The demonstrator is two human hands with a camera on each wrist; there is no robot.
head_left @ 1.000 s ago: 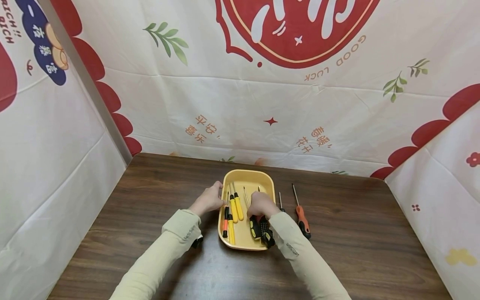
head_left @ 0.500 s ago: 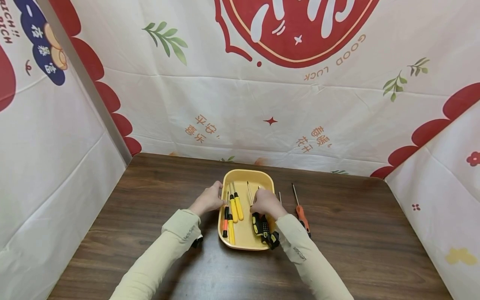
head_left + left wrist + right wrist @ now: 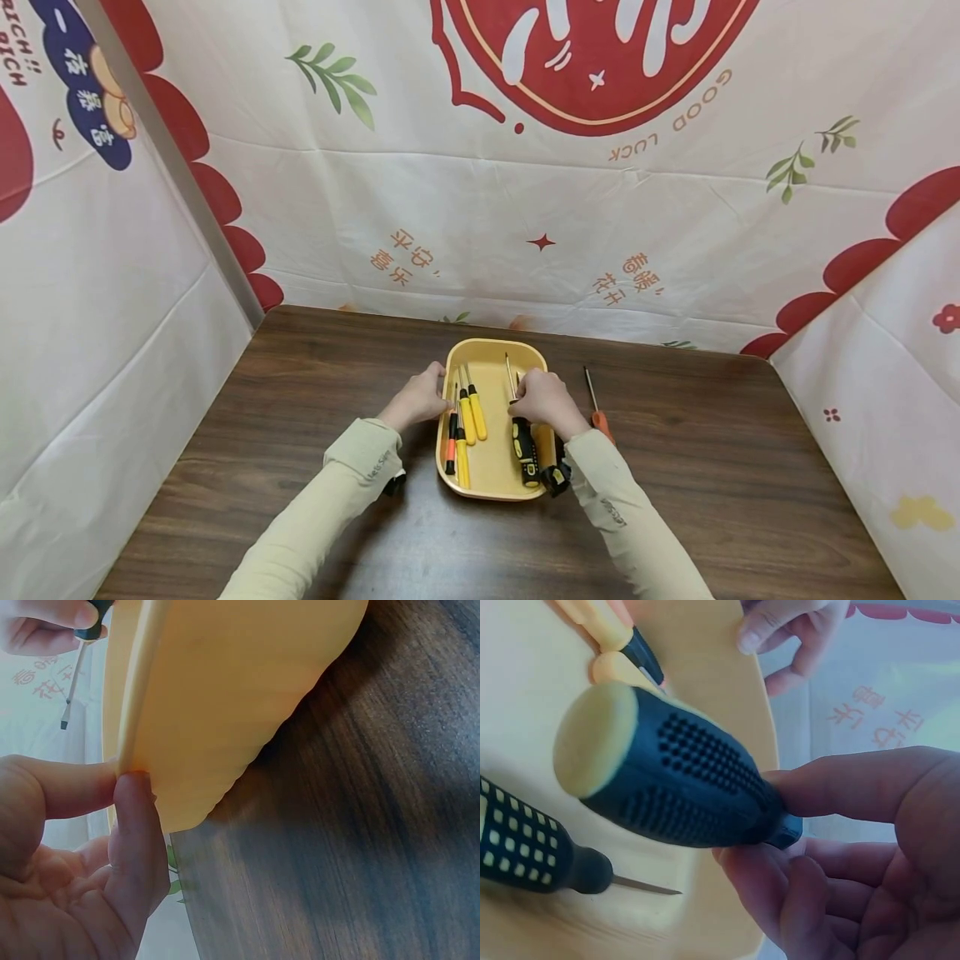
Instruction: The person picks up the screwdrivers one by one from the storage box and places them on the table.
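Observation:
My left hand pinches the left rim of a yellow tray; in the left wrist view its thumb and forefinger meet on the rim. Over the tray's right side, my right hand pinches a flat-tipped screwdriver by the neck of its black handle with a pale yellow end. Its shaft points away from me. A second black-handled screwdriver with a checkered grip lies under it in the tray. Along the tray's left side lie several yellow-handled screwdrivers and an orange-and-black one.
An orange-handled screwdriver lies on the dark wooden table, right of the tray, its handle partly behind my right sleeve. Printed white cloth hangs behind the table and at both sides.
My right hand has shifted right with the screwdriver, toward the tray's right wall. It now hides the grey shaft seen outside the tray before. My left hand and the tray have stayed put.

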